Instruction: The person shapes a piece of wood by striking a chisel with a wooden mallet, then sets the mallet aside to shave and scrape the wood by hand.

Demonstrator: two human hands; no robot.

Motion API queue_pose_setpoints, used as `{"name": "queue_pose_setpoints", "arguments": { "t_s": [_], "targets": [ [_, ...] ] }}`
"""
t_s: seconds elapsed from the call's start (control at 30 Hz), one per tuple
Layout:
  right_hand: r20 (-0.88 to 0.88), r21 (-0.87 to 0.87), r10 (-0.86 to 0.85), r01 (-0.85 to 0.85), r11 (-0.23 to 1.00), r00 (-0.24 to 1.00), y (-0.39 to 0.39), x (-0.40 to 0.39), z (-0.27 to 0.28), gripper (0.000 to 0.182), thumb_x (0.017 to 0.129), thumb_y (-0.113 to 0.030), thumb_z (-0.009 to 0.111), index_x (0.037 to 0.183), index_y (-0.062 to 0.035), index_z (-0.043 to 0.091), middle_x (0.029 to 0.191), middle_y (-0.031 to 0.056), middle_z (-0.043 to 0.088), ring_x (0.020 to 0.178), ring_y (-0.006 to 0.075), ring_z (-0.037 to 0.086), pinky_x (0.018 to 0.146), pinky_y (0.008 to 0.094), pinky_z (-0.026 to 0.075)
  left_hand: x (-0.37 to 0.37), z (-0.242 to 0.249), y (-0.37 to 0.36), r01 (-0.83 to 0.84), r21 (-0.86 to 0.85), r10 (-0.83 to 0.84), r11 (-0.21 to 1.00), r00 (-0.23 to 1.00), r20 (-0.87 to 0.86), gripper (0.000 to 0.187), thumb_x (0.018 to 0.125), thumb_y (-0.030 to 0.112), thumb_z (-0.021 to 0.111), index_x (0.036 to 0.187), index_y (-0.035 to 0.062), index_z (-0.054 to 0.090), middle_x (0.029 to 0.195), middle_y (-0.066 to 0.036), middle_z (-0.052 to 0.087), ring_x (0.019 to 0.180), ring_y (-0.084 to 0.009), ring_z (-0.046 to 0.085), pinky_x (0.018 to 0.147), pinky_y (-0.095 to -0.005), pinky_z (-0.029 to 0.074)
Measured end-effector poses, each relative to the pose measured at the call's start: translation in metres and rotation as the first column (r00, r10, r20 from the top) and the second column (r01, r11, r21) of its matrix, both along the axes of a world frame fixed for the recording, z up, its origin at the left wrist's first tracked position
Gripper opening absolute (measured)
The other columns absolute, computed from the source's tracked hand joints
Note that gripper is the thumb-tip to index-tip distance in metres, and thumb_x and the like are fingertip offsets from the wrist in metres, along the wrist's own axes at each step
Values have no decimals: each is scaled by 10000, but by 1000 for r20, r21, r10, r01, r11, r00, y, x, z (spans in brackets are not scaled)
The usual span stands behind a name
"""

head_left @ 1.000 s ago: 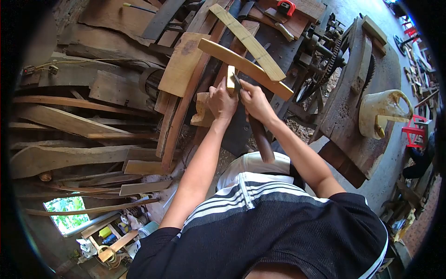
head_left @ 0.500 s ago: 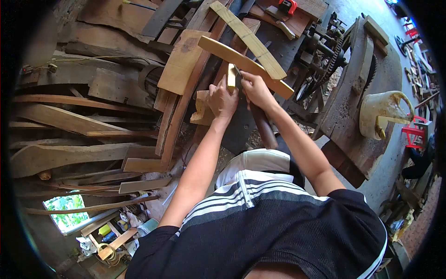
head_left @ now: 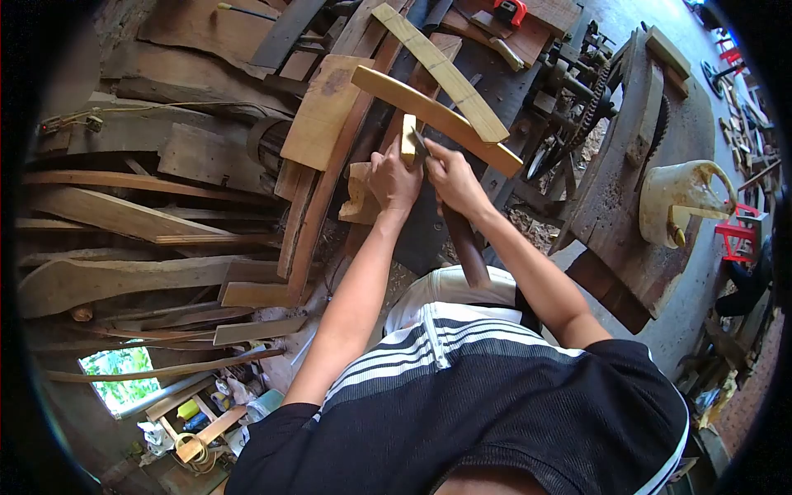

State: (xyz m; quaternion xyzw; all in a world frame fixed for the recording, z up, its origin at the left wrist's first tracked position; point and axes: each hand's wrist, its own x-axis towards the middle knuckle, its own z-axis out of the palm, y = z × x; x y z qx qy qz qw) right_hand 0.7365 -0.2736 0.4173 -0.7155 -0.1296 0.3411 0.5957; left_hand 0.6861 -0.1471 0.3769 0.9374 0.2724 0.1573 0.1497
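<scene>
My left hand (head_left: pixel 393 183) is closed around a small yellow wood piece (head_left: pixel 408 140), which stands up out of the fist. Close beside it on the right, my right hand (head_left: pixel 454 175) grips a tool (head_left: pixel 466 252) with a dark wooden handle that points back toward my body. The tool's dark metal end (head_left: pixel 419 147) is beside the wood piece. Just beyond both hands lies a curved wooden board (head_left: pixel 437 111), with a paler marked board (head_left: pixel 445 70) crossing its right part. A rough wood block (head_left: pixel 356 196) sits left of my left hand.
Stacked planks (head_left: pixel 124 214) fill the left side. A wide flat board (head_left: pixel 326 111) lies left of the hands. At the right, a plastic jug (head_left: pixel 672 202) stands on a heavy wooden bench (head_left: pixel 606 219); a chain mechanism (head_left: pixel 590 107) is nearby. A red tape measure (head_left: pixel 511 10) lies at the top.
My right hand and the tool have moved slightly down toward my body. The dark metal end is lower along the small wood piece. My left hand has barely moved.
</scene>
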Motion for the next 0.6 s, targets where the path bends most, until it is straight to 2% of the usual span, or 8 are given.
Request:
{"name": "queue_pose_setpoints", "arguments": {
  "t_s": [0.1, 0.17, 0.23, 0.33, 0.37, 0.43, 0.5, 0.6],
  "targets": [
    [50, 15, 7, -8, 1000, 999, -17, -26, 19, 461, 1005, -164, 443, 1459, -96, 485, 632, 13, 498, 478, 117, 523, 429, 306, 497, 0, -4, 0, -19, -9, 19, 1000, 1000, 8, 419, 797, 283, 730, 1189, 158, 649, 946, -90, 717, 853, -356, 624, 763, -469, 530],
    [-45, -14, 32, -33, 999, 998, -26, -30, 30, 464, 1004, -159, 447, 1462, -88, 480, 627, 3, 476, 481, 110, 510, 429, 297, 491, -3, -7, 0, 26, 34, -27, 999, 999, 33, 396, 812, 294, 716, 1175, 149, 653, 926, -95, 713, 840, -357, 623, 749, -471, 531],
    [-59, 2, 29, -29, 1000, 998, -17, -19, 15, 464, 1005, -161, 450, 1461, -79, 479, 624, -1, 470, 483, 106, 509, 429, 298, 495, -2, -6, -1, 18, 31, -19, 999, 999, 28, 393, 817, 287, 708, 1177, 139, 650, 928, -87, 713, 834, -352, 623, 754, -471, 534],
    [53, 12, -6, 6, 1000, 999, -6, -10, -8, 467, 1008, -163, 453, 1467, -84, 471, 623, -9, 468, 481, 99, 504, 428, 299, 505, 0, 0, -4, 19, 28, -21, 999, 999, 38, 393, 812, 262, 704, 1181, 137, 649, 923, -89, 714, 838, -344, 627, 751, -476, 538],
    [57, 16, -14, 13, 1000, 998, -10, -11, 0, 467, 1008, -163, 453, 1467, -84, 471, 623, -9, 468, 481, 99, 504, 428, 299, 505, 1, 0, -3, 9, 26, -9, 1000, 1000, 5, 404, 811, 265, 706, 1191, 141, 647, 925, -88, 715, 844, -342, 630, 747, -476, 540],
    [-12, 37, 30, -30, 999, 999, -24, -26, 19, 440, 1004, -165, 455, 1427, -59, 509, 624, 85, 568, 500, 174, 610, 444, 350, 549, -2, -5, 0, -7, 18, 8, 1000, 999, -38, 415, 810, 268, 707, 1201, 144, 646, 926, -88, 717, 850, -339, 633, 743, -476, 542],
    [-47, 57, 27, -24, 998, 999, -27, -30, 15, 443, 1005, -167, 451, 1429, -52, 504, 621, 80, 563, 492, 167, 598, 442, 346, 550, -3, -11, 1, 48, 55, -52, 997, 997, 63, 403, 818, 291, 709, 1189, 146, 646, 920, -86, 713, 856, -337, 636, 741, -478, 542],
    [-44, 53, 50, -48, 997, 998, -18, -18, 11, 446, 1010, -168, 443, 1435, -39, 494, 623, 71, 553, 486, 156, 581, 437, 342, 549, -2, -12, 4, 14, 5, -14, 1000, 1000, -23, 411, 822, 278, 704, 1205, 147, 635, 945, -75, 712, 866, -336, 629, 761, -470, 538]
  ]
}}
